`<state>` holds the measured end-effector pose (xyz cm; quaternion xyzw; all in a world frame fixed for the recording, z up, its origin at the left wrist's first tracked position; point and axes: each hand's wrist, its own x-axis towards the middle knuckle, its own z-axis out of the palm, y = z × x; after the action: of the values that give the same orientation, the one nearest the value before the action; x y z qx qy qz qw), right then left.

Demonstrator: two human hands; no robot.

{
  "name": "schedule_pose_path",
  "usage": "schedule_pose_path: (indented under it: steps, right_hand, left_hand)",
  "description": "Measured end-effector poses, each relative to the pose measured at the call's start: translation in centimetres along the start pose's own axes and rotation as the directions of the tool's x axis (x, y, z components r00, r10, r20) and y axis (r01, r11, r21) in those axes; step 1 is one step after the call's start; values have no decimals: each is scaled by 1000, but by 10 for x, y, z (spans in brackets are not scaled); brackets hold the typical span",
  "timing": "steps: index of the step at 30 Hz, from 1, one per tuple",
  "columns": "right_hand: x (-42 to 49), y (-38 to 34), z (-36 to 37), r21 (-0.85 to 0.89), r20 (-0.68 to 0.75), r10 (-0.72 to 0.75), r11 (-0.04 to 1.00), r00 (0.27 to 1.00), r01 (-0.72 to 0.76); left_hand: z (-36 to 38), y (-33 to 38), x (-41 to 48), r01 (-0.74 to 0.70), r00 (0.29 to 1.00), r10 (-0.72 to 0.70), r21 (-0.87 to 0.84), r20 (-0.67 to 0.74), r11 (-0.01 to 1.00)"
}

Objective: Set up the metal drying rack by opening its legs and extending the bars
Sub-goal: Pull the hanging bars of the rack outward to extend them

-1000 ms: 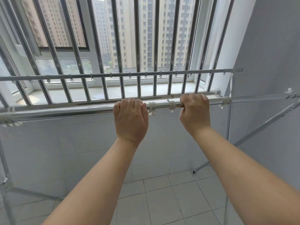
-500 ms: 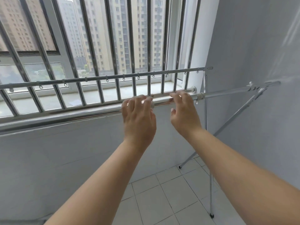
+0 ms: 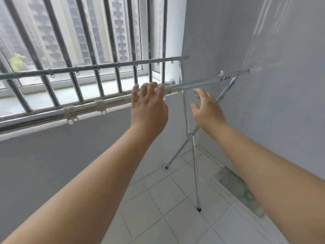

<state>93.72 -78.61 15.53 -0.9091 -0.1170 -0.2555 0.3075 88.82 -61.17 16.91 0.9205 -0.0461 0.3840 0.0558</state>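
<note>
Drying rack [image 3: 202,83]: stood on the tiled floor [image 3: 175,208] below the barred window [image 3: 88,41], crossed legs [image 3: 192,143] spread near the grey wall [image 3: 263,85].
Left hand [image 3: 149,110]: fingers spread, tips at the near bar [image 3: 44,117].
Right hand [image 3: 207,110]: open, off the bar.
Clips [image 3: 70,115]: white, on that bar.
Change: both hands gripped the bar a second earlier; since released.

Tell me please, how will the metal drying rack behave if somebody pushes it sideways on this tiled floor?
The metal drying rack is probably light, since its tubes look thin. Its crossed legs end in small dark feet on smooth floor tiles, so it may slide, or tip if pushed high. Both hands are open: the left hand reaches the near bar, the right hand is off it.
</note>
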Motion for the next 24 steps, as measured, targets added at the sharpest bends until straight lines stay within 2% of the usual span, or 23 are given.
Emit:
schedule_pose_path:
  steps: [6,10,13,18,24]
  right_hand:
    - [59,36,-12,-66,31,-6,998,1000,8]
    - [92,56,-6,-121,108,-21,992,994,34]
    - [103,66,2,-143,116,-45,988,992,62]
    - [112,73,14,-156,30,-154,975,988,157]
    - [132,75,23,-137,81,-128,981,989,138]
  left_hand:
    - [38,24,48,9,993,-23,121,114,993]
    - [53,36,70,112,977,-145,205,157,972]
    - [58,37,73,152,974,-185,227,132,962]
    - [60,29,74,126,991,-135,232,25,964]
    - [74,21,83,125,992,-128,226,-1,966]
